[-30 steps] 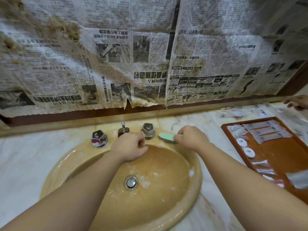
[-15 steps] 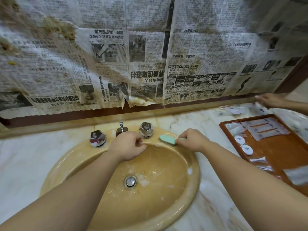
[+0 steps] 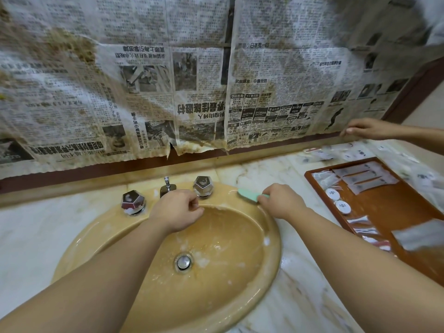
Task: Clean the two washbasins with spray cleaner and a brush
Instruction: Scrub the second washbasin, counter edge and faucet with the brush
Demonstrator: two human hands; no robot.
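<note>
Head view, compared with the two earlier pictures: little has moved at the washbasin (image 3: 269,265). The right hand (image 3: 282,203) is still closed round the handle of the green brush (image 3: 248,194), whose head rests on the basin rim at about 1 o'clock from the drain (image 3: 184,261), just right of the right tap knob (image 3: 203,186). The left hand (image 3: 176,210) is kept at the back rim in front of the spout (image 3: 167,188), fingers curled under; whether anything is pinched in it cannot be told. The one clear change lies at the right edge: another person's hand (image 3: 367,129) has been carried from the tabletop's far corner up to the lower border of the newspaper (image 3: 276,87), fingers extended against it.

Judged from this, scrubbing is at the back rim and not finished: white foam streaks and brownish grit are seen across the bowl, and nothing has been rinsed. No spray bottle and no second basin are in view.

Surface: a pale veined marble tabletop (image 3: 31,236) holds the tan oval basin, with the left tap knob (image 3: 133,202) at 10 o'clock of the drain. At 3 o'clock a reddish-brown tray (image 3: 394,212) is set, carrying clear sachets and round white lids; more packets are scattered behind it. Room: stained, torn newspaper is hung over the wall behind, above a dark wooden frame.
</note>
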